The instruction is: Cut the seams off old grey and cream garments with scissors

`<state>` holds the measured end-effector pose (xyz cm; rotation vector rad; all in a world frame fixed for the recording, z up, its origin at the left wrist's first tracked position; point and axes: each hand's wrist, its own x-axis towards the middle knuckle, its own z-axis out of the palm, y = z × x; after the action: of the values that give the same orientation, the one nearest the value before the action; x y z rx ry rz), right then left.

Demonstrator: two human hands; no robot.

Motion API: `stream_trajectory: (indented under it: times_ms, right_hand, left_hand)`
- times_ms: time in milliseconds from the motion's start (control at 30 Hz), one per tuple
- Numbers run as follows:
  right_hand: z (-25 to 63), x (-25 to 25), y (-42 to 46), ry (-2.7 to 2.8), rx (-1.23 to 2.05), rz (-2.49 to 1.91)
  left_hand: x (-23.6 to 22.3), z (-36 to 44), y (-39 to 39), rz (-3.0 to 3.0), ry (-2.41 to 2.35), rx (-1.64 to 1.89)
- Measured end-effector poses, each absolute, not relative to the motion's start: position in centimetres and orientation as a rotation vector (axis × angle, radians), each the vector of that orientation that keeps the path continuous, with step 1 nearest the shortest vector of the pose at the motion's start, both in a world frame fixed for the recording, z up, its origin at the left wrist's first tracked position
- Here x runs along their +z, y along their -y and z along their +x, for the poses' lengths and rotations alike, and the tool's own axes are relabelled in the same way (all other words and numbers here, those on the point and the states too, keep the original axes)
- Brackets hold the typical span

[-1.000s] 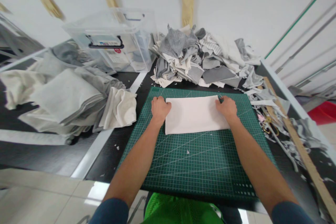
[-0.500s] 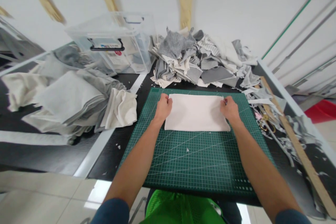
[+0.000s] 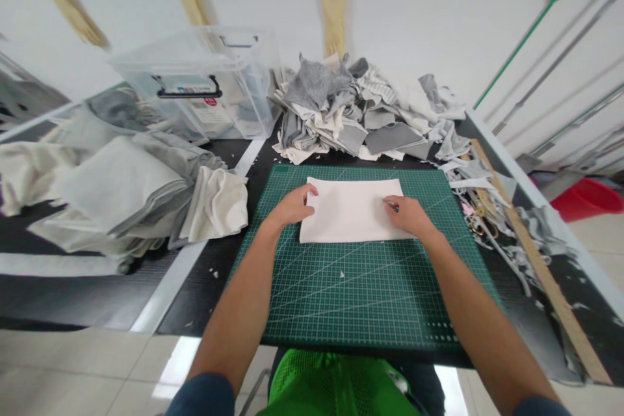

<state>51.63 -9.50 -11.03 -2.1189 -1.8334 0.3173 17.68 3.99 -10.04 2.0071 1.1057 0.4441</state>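
A folded piece of white cloth [image 3: 348, 211] lies flat on a green cutting mat [image 3: 351, 312]. At its left edge is my left hand [image 3: 294, 205], thumb and forefinger apart and touching the border of the cloth. My right hand [image 3: 408, 216] rests over the cloth's right part with closed fingers. A small, thin metal tool [image 3: 391, 204] sticks out of them, pointing left; most of it is hidden, so I cannot tell its exact kind. A tiny white scrap [image 3: 342, 274] lies on the mat below the cloth.
Behind the mat rises a heap of grey and white cloth scraps [image 3: 351, 110]. To the left are folded cloths [image 3: 121, 182] and a clear plastic box [image 3: 229, 97]. On the right lie a wooden ruler [image 3: 536, 260] and trimmings [image 3: 478, 221]. A red bin [image 3: 585, 198] stands beyond the table.
My right hand has moved left from the cloth's right edge onto its surface, the metal tool now showing. My left hand has loosened its pinch on the upper left corner and slid slightly down.
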Motion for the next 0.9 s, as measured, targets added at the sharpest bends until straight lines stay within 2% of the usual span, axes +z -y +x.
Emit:
stream_trajectory:
  times_ms: [133,200,300,433,533,667,900]
  right_hand:
    - [49.3,-10.1,10.0,1.678,0.494,-2.065]
    - [47.6,-9.6,10.6,1.479,0.761,-1.909]
    - [44.3,-9.4,11.6,1.218,1.344,-1.483]
    - [41.3,-9.6,12.2,0.948,1.643,-1.211]
    - [42.3,-9.2,12.1,0.741,1.572,-1.189]
    - [46.2,-8.4,11.7,0.559,1.272,-1.294]
    - [49.5,-10.4,11.7,0.405,1.219,-1.282]
  left_hand:
    - [-9.7,17.8,-3.9,1.619,-1.018,0.684]
    - [-9.1,17.8,-3.8,1.422,-0.976,0.801]
    - [-7.8,17.9,-3.6,1.287,-0.908,0.890]
    - [-6.2,19.4,-2.4,1.306,-0.898,0.944]
    - [-5.8,22.3,-0.9,1.429,-0.967,0.945]
    - [-6.7,27.8,1.1,1.583,-1.028,0.840]
    - [-9.4,35.6,3.8,1.840,-1.071,0.758]
